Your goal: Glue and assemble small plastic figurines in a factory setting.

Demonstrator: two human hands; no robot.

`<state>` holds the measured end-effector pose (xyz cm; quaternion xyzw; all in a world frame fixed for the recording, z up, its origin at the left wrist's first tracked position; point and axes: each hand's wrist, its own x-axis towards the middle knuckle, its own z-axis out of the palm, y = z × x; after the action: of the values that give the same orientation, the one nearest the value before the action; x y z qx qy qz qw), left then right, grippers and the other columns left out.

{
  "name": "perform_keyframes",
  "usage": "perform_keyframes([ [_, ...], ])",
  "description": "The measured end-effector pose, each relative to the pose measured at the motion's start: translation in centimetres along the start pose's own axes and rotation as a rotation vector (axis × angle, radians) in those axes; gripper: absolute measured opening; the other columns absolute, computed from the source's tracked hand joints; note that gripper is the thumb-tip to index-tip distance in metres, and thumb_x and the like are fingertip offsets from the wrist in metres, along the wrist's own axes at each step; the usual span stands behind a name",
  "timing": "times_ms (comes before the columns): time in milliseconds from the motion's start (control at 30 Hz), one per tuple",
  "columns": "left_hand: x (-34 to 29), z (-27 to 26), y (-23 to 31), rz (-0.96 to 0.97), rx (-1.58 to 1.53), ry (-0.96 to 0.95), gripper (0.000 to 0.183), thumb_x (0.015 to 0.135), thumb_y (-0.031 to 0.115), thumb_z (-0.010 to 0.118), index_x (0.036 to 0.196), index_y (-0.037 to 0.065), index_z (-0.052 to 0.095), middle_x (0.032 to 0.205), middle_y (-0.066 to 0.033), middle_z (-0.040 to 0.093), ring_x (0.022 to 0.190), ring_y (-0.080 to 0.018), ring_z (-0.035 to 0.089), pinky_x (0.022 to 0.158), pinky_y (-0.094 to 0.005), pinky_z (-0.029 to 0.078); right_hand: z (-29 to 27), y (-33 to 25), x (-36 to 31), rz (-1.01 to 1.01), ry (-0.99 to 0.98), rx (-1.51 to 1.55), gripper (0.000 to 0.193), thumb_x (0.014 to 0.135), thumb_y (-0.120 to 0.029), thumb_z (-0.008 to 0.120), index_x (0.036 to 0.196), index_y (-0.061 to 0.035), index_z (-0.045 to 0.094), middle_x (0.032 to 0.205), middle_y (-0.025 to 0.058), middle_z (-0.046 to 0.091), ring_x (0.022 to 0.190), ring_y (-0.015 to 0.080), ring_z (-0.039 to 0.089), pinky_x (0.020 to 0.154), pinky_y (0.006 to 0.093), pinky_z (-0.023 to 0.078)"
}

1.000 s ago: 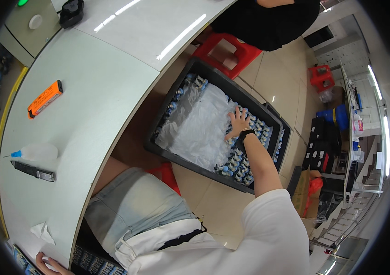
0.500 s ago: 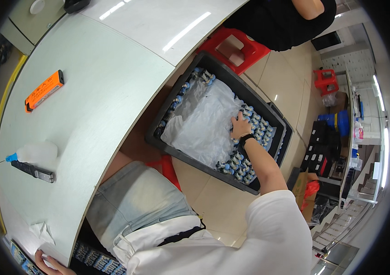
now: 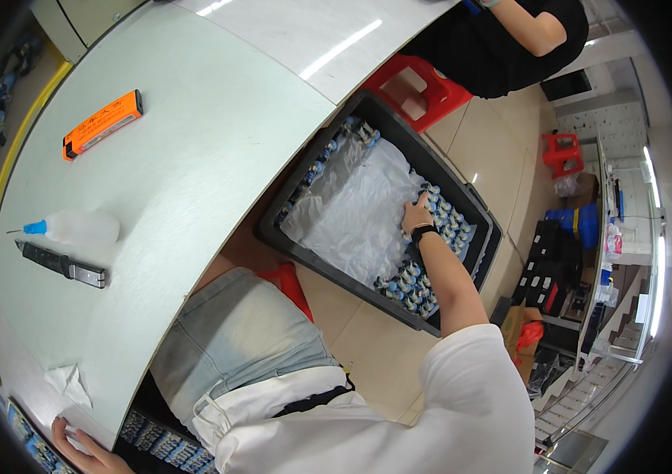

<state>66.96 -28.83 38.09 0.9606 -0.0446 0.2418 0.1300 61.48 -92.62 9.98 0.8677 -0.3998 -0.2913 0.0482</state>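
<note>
My right hand, with a dark band at the wrist, reaches into a large black plastic bin. Its fingers are drawn together beside rows of small blue-and-white figurines; what they hold, if anything, is hidden. A crumpled white plastic sheet covers much of the bin's contents, just left of that hand. More figurines show along the bin's left side and lower right corner. At the lower left, my left hand rests by the table's near corner, fingers apart, holding nothing visible.
On the pale table lie an orange box, a white squeeze bottle with a needle tip, a black utility knife and crumpled tissue. A tray of figurines sits below the table. A red stool stands behind the bin, near another person.
My right hand's spread fingers have drawn together among the figurines at the sheet's edge. The view has shifted slightly. My left hand stays at the table corner.
</note>
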Motion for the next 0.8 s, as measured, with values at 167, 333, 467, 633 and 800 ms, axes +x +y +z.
perform_keyframes([
  [167,0.0,0.1,-0.3,0.006,0.019,-0.015,0.042,0.089,0.038,0.046,0.096,-0.003,0.053,0.087,-0.0140,0.050,0.073,-0.0255,0.047,0.066,-0.0352,0.039,-1.2,0.4,-0.3,-0.014,-0.012,-0.005,0.031,0.075,-0.009,0.054,0.106,-0.0046,0.057,0.140,0.0255,0.009,0.096,0.0359,0.058,0.082,0.0375,0.048],
  [333,0.0,0.0,-0.5,0.009,0.008,-0.004,0.045,0.089,0.040,0.045,0.095,-0.003,0.054,0.087,-0.0135,0.050,0.071,-0.0248,0.046,0.064,-0.0355,0.039,-1.2,1.4,0.6,0.007,-0.036,-0.027,0.031,0.073,-0.011,0.054,0.101,0.0007,0.060,0.138,0.0284,0.014,0.095,0.0354,0.058,0.083,0.0373,0.047],
  [467,0.0,0.0,-0.4,0.006,0.020,-0.005,0.045,0.089,0.041,0.045,0.095,-0.003,0.053,0.086,-0.0134,0.050,0.071,-0.0247,0.046,0.064,-0.0355,0.040,0.5,1.8,1.8,0.000,0.036,-0.029,0.032,0.066,-0.017,0.062,0.095,-0.0052,0.062,0.132,0.0355,0.016,0.085,0.0362,0.060,0.084,0.0361,0.047],
  [633,-0.6,-0.3,-0.8,-0.096,-0.005,-0.021,0.050,0.084,0.047,0.051,0.103,0.000,0.054,0.097,-0.0166,0.052,0.083,-0.0286,0.050,0.072,-0.0381,0.041,0.7,3.0,1.5,-0.064,0.044,0.103,0.025,0.063,-0.016,0.061,0.087,-0.0081,0.062,0.130,0.0294,0.025,0.086,0.0369,0.059,0.081,0.0375,0.047],
  [800,-2.4,-0.4,-3.8,-0.146,0.064,-0.146,0.028,0.086,0.010,0.042,0.108,-0.006,0.047,0.109,-0.0167,0.048,0.108,-0.0299,0.044,0.095,-0.0384,0.030,-0.1,4.7,-0.4,-0.054,0.174,0.280,0.016,0.058,-0.014,0.060,0.073,-0.0082,0.059,0.113,0.0218,0.039,0.077,0.0377,0.056,0.075,0.0396,0.047],
])
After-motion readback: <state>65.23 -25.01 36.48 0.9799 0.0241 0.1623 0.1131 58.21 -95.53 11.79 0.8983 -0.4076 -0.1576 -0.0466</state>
